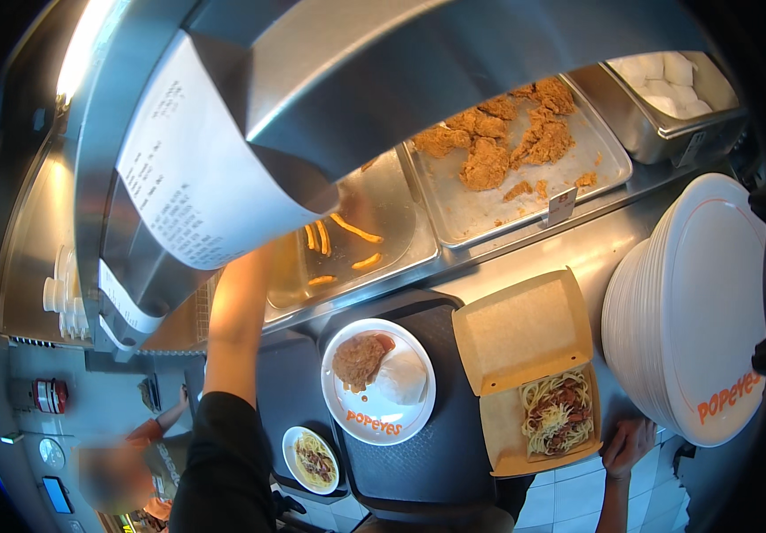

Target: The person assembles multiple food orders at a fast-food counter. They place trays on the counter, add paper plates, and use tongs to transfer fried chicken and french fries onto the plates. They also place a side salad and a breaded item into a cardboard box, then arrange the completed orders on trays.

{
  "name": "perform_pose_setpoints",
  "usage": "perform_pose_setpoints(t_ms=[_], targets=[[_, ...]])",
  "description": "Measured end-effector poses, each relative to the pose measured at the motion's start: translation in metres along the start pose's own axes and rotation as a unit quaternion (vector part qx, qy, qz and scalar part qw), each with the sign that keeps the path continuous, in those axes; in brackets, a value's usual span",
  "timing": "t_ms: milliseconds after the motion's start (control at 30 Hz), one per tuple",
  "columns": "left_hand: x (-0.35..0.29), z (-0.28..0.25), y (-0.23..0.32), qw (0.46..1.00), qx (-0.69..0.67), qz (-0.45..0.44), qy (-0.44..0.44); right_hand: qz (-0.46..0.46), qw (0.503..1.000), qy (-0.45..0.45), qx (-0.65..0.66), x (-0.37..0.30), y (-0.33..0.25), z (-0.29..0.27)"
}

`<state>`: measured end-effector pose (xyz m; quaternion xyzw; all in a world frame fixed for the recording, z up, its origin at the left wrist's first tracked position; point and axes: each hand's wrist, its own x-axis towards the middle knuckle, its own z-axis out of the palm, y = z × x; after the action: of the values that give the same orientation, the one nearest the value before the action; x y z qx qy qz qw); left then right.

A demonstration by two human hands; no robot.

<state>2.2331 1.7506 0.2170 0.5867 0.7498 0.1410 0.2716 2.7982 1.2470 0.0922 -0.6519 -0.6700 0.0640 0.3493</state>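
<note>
My left forearm (239,320), in a black sleeve, reaches up past the trays. A hanging paper slip (196,169) hides the hand, beside the metal pan with several fries (356,228). My right hand (629,447) is at the near counter edge with its fingers curled in; what they hold, if anything, is hidden. It is just right of an open cardboard box (525,333) with spaghetti in sauce (557,413) topped with shreds. A white plate (356,426) carries a piece of fried chicken (362,360) and a wrapped white mound (401,377). A small bowl of spaghetti (313,460) stands to its left.
Dark trays (400,484) lie under the plate and bowl. Beyond them, a metal tray (476,213) holds fried chicken; a steel container (627,124) holds white wrapped pieces. Stacked white plates (667,311) rise at right. A steel shelf (400,71) overhangs. Another person (134,471) stands at lower left.
</note>
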Motion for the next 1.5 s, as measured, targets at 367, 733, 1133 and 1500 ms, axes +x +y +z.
perform_pose_setpoints(t_ms=[367, 733, 1133, 1500], targets=[[-0.094, -0.04, -0.018, 0.992, -0.111, 0.017, -0.054, -0.036, 0.999, -0.003, -0.038, 0.006, 0.002, -0.001], [-0.206, -0.114, -0.058, 0.961, -0.266, 0.023, -0.069, -0.048, 0.997, 0.021, -0.055, 0.012, -0.011, -0.003], [-0.228, -0.022, 0.025, 0.926, 0.308, 0.148, -0.158, -0.047, 0.997, 0.01, -0.068, 0.013, -0.019, -0.006], [-0.245, -0.081, -0.007, 0.982, 0.141, 0.095, -0.08, -0.052, 0.995, 0.015, -0.082, 0.012, -0.016, -0.004]])
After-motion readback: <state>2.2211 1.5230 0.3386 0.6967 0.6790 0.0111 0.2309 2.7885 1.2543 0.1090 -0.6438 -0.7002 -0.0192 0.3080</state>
